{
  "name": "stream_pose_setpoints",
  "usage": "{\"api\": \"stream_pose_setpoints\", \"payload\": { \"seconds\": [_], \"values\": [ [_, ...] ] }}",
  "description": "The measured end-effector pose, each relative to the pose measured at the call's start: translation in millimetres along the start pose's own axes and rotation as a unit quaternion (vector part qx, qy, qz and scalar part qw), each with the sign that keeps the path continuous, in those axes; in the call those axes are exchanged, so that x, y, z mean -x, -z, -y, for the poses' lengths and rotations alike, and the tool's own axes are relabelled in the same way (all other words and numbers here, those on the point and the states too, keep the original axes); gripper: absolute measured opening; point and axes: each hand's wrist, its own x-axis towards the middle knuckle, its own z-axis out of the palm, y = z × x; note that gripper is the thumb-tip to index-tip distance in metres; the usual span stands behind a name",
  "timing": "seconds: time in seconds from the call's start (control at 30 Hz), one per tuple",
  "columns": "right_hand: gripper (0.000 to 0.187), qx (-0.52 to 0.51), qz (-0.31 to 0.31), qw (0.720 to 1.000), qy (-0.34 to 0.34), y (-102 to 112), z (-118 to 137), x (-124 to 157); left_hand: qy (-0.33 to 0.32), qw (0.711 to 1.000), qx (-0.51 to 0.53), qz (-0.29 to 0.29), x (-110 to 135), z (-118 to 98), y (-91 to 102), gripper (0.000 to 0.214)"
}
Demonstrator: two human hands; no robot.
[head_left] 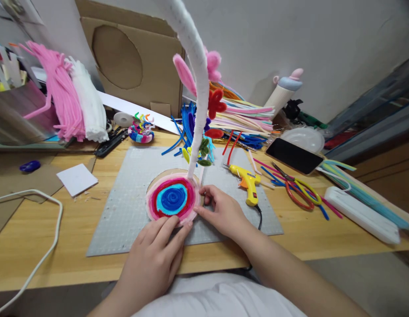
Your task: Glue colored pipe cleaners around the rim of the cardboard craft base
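The coiled disc [173, 199] — blue at its middle, ringed in light blue, red and pink — lay on the grey cutting mat [123, 189], and a white stem [200, 75] hung with fuzzy flowers [217, 103] rose from its far side. The left hand [154, 253] rested its fingertips on the near edge and the right hand [226, 211] set thumb and forefinger, narrowly apart, at the right edge; whether either pinched it could not be told. A yellow glue gun [247, 181] lay to the right.

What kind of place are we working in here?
Probably a craft workspace: a yellow glue gun lies on a gray cutting mat, with bundled pink pipe cleaners at the back left.
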Motion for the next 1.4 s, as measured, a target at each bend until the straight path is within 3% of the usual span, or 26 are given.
{"api": "stream_pose_setpoints", "payload": {
  "seconds": [1.4],
  "values": [
    [0.034,0.005,0.001,1.000,0.000,-0.2,0.0,-0.2,0.005,1.000,-0.001,-0.004,-3.1,-0.3,0.1,0.037]
  ]
}}
